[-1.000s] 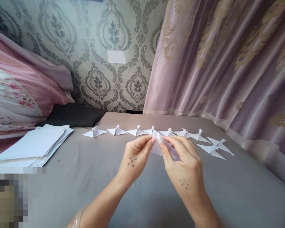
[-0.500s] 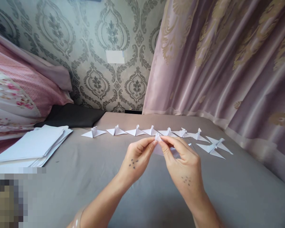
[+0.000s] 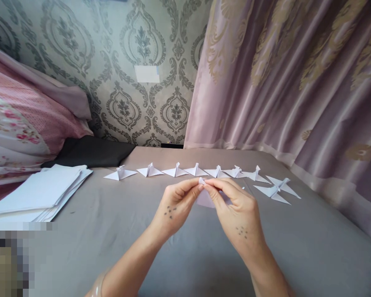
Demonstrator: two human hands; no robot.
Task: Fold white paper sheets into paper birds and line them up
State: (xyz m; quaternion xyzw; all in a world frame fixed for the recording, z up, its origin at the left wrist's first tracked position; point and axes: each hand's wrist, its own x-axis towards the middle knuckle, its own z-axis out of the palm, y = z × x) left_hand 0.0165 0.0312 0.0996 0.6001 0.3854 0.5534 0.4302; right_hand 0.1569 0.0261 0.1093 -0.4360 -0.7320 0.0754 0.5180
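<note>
Between my two hands is a white folded paper figure (image 3: 205, 199), held up over the grey cloth. My left hand (image 3: 178, 205) pinches its small upper tip with thumb and forefinger. My right hand (image 3: 237, 203) pinches the same tip from the other side, and its fingers hide much of the paper. Just beyond my hands stands a row of folded paper cranes, among them one crane (image 3: 177, 170) with flat wings spread. At the right end of the row, two cranes (image 3: 275, 191) lie close together, wings touching or overlapping.
A stack of white paper sheets (image 3: 34, 189) lies at the left. Behind it is a folded black cloth (image 3: 92, 152). The grey cloth (image 3: 117, 222) covers the surface under my hands. A pinkish curtain (image 3: 266, 82) hangs at the right, and patterned wallpaper (image 3: 111, 62) covers the back.
Both hands keep their pinch on the paper figure, with its tip now sitting slightly lower between the fingers. The whole view has shifted a little.
</note>
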